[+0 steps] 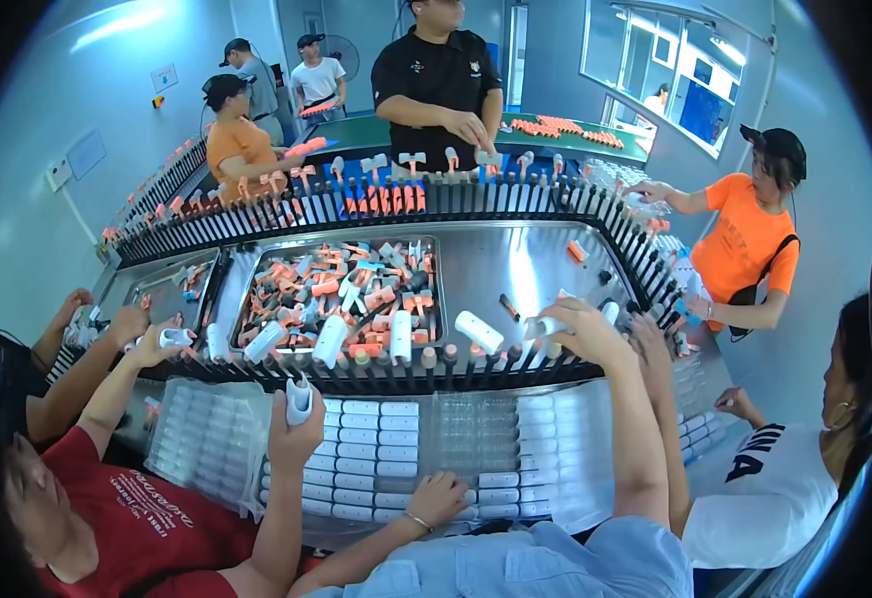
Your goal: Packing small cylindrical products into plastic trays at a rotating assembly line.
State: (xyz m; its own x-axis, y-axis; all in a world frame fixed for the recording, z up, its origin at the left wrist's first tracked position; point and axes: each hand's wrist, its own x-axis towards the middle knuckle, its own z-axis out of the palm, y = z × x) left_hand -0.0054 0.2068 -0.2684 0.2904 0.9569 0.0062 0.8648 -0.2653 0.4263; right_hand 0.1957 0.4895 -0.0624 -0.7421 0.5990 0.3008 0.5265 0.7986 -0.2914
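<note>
Blue shirt [516,568] (cropped) lies below hands [587,327] [438,500] partly hiding white pieces [540,327].

The silver tray [440,299] holds a jumble of coral-orange, grey and black parts [321,284]. Just nearer than the tray I see black posts [453,371], some tan-tipped, and glossy white shells [332,342]; nearer again, rows of white casings [398,439]. Beyond the tray: a black polo shirt [434,85], a green tabletop [356,132]. To its right, a bright orange T-shirt [745,234]; to its near left, a red one [181,498], white-lettered.
</note>
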